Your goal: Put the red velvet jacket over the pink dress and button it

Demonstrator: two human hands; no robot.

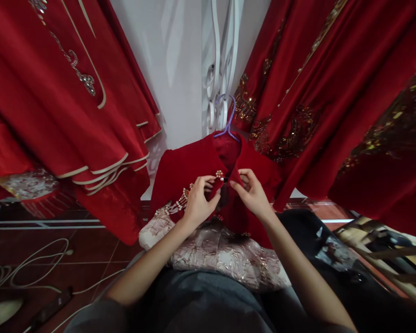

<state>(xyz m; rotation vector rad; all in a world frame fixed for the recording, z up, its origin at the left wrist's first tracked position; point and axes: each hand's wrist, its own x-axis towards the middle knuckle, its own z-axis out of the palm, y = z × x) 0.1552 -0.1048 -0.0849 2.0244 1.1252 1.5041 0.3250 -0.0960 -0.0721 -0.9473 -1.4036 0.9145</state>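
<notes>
Risk: left hand (pixel 196 203) and right hand (pixel 251 192) pinching collar flaps (pixel 229 178); beaded clasp (pixel 219 175) snagging velvet, tearing off if tugged.

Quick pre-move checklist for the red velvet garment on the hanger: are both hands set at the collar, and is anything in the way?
1. Left hand pinching the left collar edge of the red velvet garment: ok.
2. Right hand pinching the right collar edge: ok.
3. Pearl clasp visible between the hands: ok; fastened or not: cannot tell.
4. Purple hanger hooked on the white scrollwork: ok.
5. Beaded tassel hanging free of the left hand's fingers: cannot tell.
6. Neighbouring red gowns apart from the collar: ok.
</notes>
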